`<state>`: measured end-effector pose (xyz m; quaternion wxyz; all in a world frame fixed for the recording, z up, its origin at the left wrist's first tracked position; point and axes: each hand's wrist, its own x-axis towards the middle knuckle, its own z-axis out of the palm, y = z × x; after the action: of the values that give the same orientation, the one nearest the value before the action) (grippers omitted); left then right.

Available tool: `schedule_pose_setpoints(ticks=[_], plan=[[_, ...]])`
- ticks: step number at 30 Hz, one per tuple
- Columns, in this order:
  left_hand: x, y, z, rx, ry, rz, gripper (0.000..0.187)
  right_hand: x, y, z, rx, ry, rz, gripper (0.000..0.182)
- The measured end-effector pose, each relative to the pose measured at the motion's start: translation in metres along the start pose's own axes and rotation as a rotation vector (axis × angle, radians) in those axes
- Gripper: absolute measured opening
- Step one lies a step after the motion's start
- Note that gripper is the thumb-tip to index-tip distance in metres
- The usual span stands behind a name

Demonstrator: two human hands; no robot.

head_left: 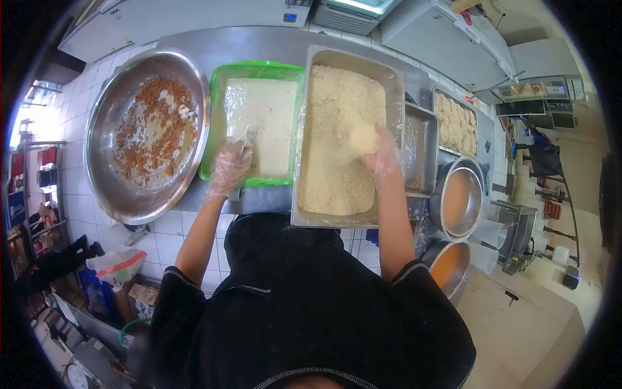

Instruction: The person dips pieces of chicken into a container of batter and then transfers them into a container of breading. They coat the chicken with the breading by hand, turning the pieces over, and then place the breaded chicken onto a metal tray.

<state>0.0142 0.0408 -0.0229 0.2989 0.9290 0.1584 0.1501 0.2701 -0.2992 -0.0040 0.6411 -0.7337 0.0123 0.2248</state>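
A clear plastic glove covers my left hand (230,167), whose fingers are bent over the near left corner of a green tub (208,152) of whitish liquid (272,117); whether it holds something is unclear. My right hand (387,152), also gloved, grips a pale crumb-coated piece (364,139), a little blurred, above the right side of a deep steel pan (395,71). Pale crumbs (337,188) fill much of that pan. Left of the tub stands a large round steel bowl (97,162) with reddish-brown bits and white powder (155,129).
Right of the crumb pan are a smaller steel tray (418,146) and a tray of coated pieces (456,123). Nearer stand two steel bowls with orange contents (457,198) (447,266). White appliances (447,39) line the far side. A plastic bag (120,262) lies lower left.
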Motion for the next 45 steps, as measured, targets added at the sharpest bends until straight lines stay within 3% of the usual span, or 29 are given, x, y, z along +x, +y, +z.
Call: schedule_pose_setpoints(ticks=[1,3,5,8,15,17,23,29,32,34,35,37,38,39,40,42,43,44,45], plan=[[-0.001,0.001,-0.001,0.000,-0.022,-0.019,0.017,0.010,0.030,-0.005,-0.567,0.036,-0.383,0.051],[-0.002,0.003,0.001,0.041,-0.035,-0.061,0.016,0.032,0.064,0.000,-1.166,0.058,-0.605,0.057],[-0.003,0.000,0.004,0.064,-0.042,-0.073,0.016,0.054,0.076,0.034,-1.212,0.028,-0.285,0.065],[-0.004,-0.004,0.008,0.078,-0.027,-0.036,0.017,0.032,0.042,0.078,-1.380,0.196,-0.468,0.064],[-0.002,0.000,0.005,0.064,-0.011,-0.052,0.016,0.076,0.023,0.099,-1.320,0.283,-0.463,0.066],[0.000,0.007,-0.002,0.052,-0.055,-0.068,0.015,0.050,0.034,0.093,-1.373,0.249,-0.538,0.066],[0.004,0.014,-0.004,0.073,-0.063,-0.083,0.012,-0.029,0.041,0.089,-1.454,0.052,-0.354,0.067],[0.004,0.011,-0.004,0.001,-0.041,-0.056,0.014,0.033,0.042,0.075,-1.233,0.487,-0.492,0.066],[-0.007,-0.007,0.003,0.224,-0.033,0.188,0.014,0.043,0.080,0.075,-1.098,0.405,-0.657,0.059],[-0.006,-0.016,0.010,0.238,0.046,0.280,0.024,0.054,0.110,0.071,-1.332,0.481,-0.757,0.055],[-0.028,-0.036,0.030,0.317,-0.286,0.010,0.027,0.056,0.120,0.069,-1.446,0.531,-0.807,0.053],[-0.029,-0.040,0.039,0.619,-0.130,0.280,0.038,0.036,0.099,0.074,-1.255,0.346,-0.822,0.058],[-0.031,-0.044,0.046,0.775,-0.019,0.395,0.044,0.031,0.098,0.087,-1.640,0.550,-0.870,0.056],[-0.027,-0.032,0.041,0.820,-0.060,0.304,0.044,0.031,0.078,0.097,-2.015,0.808,-0.883,0.055],[-0.022,-0.020,0.035,0.868,-0.103,0.213,0.045,0.027,0.055,0.108,-1.767,0.824,-1.051,0.053],[-0.030,-0.017,0.040,0.506,-0.081,-0.053,0.038,0.015,0.038,0.115,-1.890,0.743,-1.004,0.053],[-0.028,-0.015,0.044,0.427,-0.095,-0.131,0.034,0.010,0.019,0.123,-1.918,0.523,-0.705,0.054],[-0.025,-0.015,0.047,0.392,-0.086,-0.148,0.032,0.013,0.018,0.122,-1.875,0.426,-0.576,0.054],[-0.021,-0.014,0.050,0.356,-0.076,-0.165,0.029,0.022,0.041,0.111,-1.805,0.421,-0.624,0.055]])
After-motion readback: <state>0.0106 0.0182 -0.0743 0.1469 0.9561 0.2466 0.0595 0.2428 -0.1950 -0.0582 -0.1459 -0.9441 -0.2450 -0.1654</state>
